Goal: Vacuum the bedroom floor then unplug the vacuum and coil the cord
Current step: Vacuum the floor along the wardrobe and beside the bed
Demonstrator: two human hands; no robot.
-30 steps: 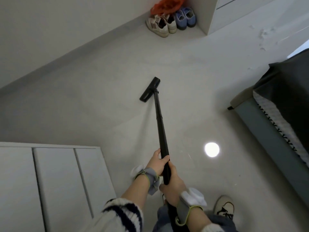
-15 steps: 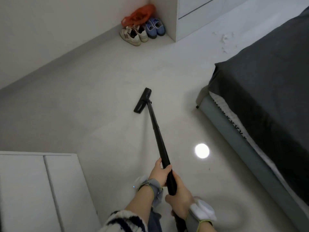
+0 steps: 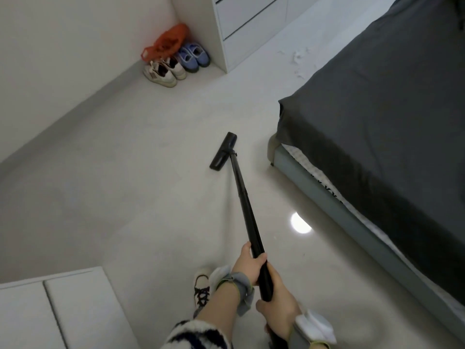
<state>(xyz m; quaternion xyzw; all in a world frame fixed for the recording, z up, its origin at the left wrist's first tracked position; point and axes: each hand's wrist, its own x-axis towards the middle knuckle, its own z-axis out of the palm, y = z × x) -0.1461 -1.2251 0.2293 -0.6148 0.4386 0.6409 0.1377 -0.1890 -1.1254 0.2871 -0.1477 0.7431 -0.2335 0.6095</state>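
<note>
Being clasped by the curled left hand (image 3: 247, 267) and right hand (image 3: 279, 308), the long black vacuum wand (image 3: 245, 205) is being held out ahead; its flat nozzle (image 3: 223, 151) is risking being knocked against the grey bed frame (image 3: 302, 173) rightward.

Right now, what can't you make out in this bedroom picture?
Head view:
Vacuum body, cord, plug: out of frame past the bottom edge.
Lower end of the wand: hidden by the right hand and bottom edge.
Under the bed: blocked by its frame.
White scraps beside the bed: too small to identify.
Orange bag: contents hidden.
</note>
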